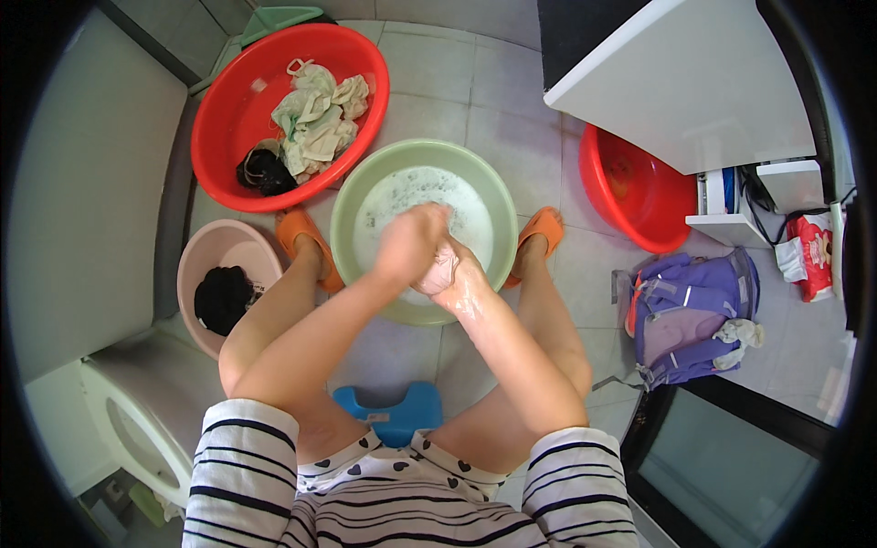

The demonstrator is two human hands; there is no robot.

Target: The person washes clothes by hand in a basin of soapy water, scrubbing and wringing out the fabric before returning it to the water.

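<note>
Over the green plastic basin (340,226) of sudsy water (425,179), my two hands are pressed together. A small wet pink cloth (440,272) is bunched between them, partly hidden by the fingers. My right hand (464,274) is closed around the cloth from the right, with wet suds on its wrist. My left hand (413,240), somewhat blurred, lies over the cloth from the left and above; its fingertips are hard to make out. The basin stands on the tiled floor between my feet, which wear orange slippers (308,248).
A large red basin (205,147) at upper left holds pale and black fabric. Below it, a pink basin (195,257) holds black cloth. Right lie another red basin (640,198) under a white cabinet (692,89) and a purple backpack (685,301). A blue stool (411,414) is beneath me; a toilet (140,428) stands lower left.
</note>
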